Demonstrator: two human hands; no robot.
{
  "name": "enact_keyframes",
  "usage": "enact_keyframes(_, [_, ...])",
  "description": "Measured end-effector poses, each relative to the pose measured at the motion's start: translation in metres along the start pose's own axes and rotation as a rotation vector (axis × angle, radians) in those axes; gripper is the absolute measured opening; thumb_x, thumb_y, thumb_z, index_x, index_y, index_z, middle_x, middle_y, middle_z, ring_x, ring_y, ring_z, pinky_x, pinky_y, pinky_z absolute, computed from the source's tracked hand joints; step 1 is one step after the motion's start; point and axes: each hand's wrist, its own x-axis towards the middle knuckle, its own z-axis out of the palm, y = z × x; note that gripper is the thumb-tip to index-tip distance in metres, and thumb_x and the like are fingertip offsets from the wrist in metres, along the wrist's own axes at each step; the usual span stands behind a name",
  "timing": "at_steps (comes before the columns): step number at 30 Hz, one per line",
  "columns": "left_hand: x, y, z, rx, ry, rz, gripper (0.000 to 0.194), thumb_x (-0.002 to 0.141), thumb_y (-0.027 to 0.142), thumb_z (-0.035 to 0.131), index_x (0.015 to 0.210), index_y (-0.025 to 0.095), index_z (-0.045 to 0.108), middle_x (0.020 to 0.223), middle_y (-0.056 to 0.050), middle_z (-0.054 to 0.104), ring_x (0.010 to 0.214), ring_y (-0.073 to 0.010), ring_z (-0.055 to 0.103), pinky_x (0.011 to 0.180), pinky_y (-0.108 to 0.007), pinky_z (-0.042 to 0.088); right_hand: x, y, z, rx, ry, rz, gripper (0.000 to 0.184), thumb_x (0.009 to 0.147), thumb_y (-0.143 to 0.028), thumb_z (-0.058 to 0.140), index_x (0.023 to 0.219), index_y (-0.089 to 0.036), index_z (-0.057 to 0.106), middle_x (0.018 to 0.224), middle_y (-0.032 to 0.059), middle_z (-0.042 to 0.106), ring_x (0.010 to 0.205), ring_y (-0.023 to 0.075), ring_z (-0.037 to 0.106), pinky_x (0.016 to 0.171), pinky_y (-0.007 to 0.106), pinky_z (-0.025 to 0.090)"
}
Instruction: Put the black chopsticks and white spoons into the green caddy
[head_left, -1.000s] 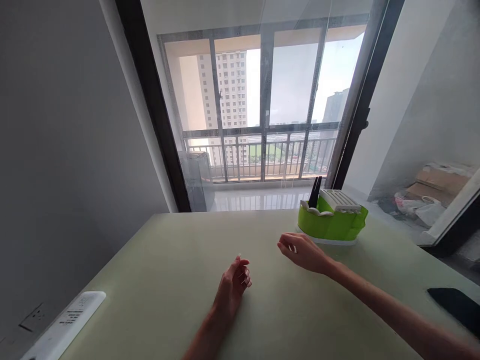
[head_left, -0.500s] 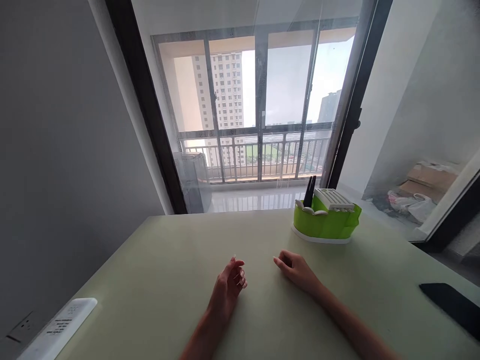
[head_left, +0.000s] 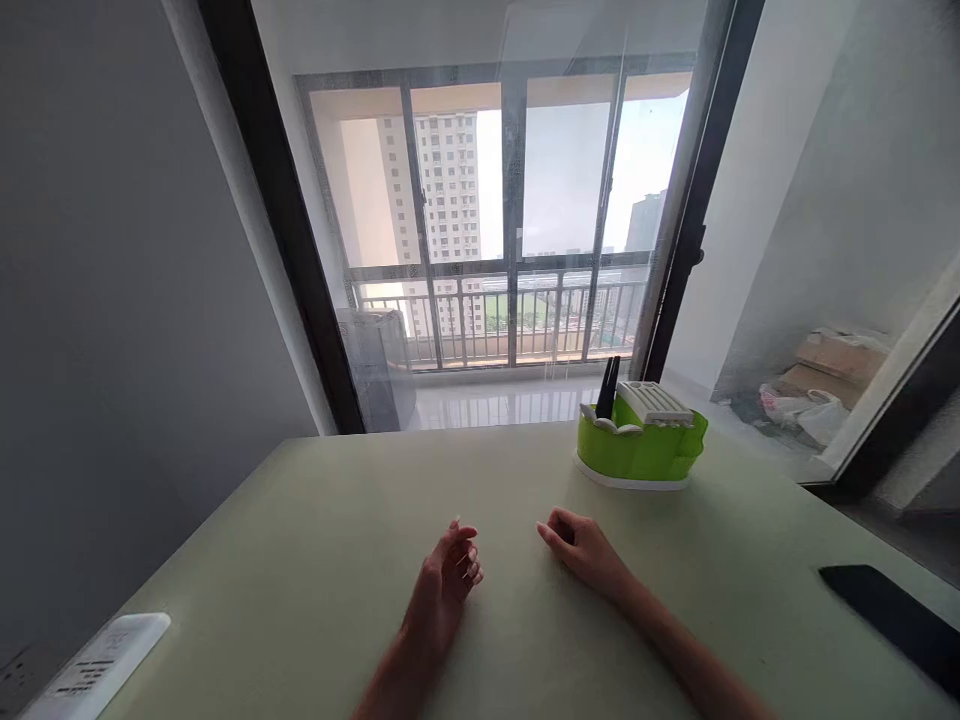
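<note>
My left hand (head_left: 445,580) rests on the pale green tabletop (head_left: 360,500) with its palm turned inward. Its fingers are loosely bent and apart, and nothing is in them. To its right, my right hand (head_left: 579,547) lies on the same surface, fingers curled in and thumb pointing left. I see nothing held in it. Beyond the right hand stands a green and white caddy (head_left: 637,455), apart from both hands. Two dark, slim upright pieces (head_left: 608,388) stick up from its left part, and a white slotted top (head_left: 655,402) covers its middle.
A white power strip (head_left: 105,665) lies at the table's left edge. On the right is a flat dark object (head_left: 892,615), partly cut off. Glass doors and a railing (head_left: 536,325) stand past the far edge. Cardboard and plastic bags (head_left: 817,390) sit on the floor behind glass.
The whole scene has shifted slightly left, as the head view turned a little right. Both hands keep the same pose on the table.
</note>
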Motion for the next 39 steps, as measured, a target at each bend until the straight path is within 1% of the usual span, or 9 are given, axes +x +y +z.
enact_keyframes(12, [0.0009,-0.0008,-0.0010,-0.010,-0.004,-0.001,0.033,0.083,0.049,0.077,0.086,0.016,0.073,0.066,0.003,0.054,0.060,-0.0095,0.045,0.060,-0.025,0.042,-0.0011,0.0012,0.0016,0.021,0.017,-0.005,0.040,0.091,-0.054,0.051,0.067,-0.023,0.042,0.060,-0.0056,0.040,0.058,0.0122,0.037,0.056,0.025,0.030])
enact_keyframes(22, [0.0027,-0.0010,-0.0017,-0.017,0.012,-0.005,0.031,0.079,0.045,0.081,0.085,0.017,0.073,0.066,0.003,0.055,0.059,-0.0093,0.046,0.058,-0.024,0.042,-0.0001,0.0025,0.0020,0.023,0.013,-0.001,0.040,0.091,-0.053,0.051,0.067,-0.023,0.042,0.060,-0.0056,0.040,0.058,0.0121,0.037,0.056,0.025,0.029])
enact_keyframes(31, [0.0007,0.0003,-0.0018,0.002,-0.006,0.001,0.032,0.076,0.046,0.083,0.085,0.017,0.073,0.065,0.004,0.053,0.058,-0.0093,0.044,0.059,-0.025,0.040,0.0001,0.0038,0.0027,0.021,0.000,-0.007,0.039,0.092,-0.053,0.051,0.069,-0.023,0.042,0.062,-0.0057,0.040,0.059,0.0120,0.036,0.057,0.025,0.029])
enact_keyframes(35, [0.0021,0.0005,-0.0015,-0.010,0.002,-0.003,0.034,0.072,0.047,0.085,0.083,0.017,0.073,0.064,0.004,0.053,0.058,-0.0092,0.043,0.058,-0.025,0.039,-0.0001,0.0043,0.0033,0.023,0.002,-0.005,0.038,0.093,-0.052,0.050,0.069,-0.023,0.043,0.061,-0.0057,0.041,0.058,0.0120,0.037,0.056,0.024,0.030])
enact_keyframes(39, [0.0026,0.0006,-0.0013,-0.010,0.000,-0.004,0.035,0.074,0.048,0.084,0.084,0.016,0.073,0.065,0.003,0.054,0.059,-0.0092,0.043,0.059,-0.025,0.040,0.0001,0.0028,0.0029,0.023,0.007,-0.008,0.038,0.092,-0.052,0.051,0.069,-0.023,0.042,0.060,-0.0060,0.040,0.058,0.0118,0.036,0.055,0.024,0.029])
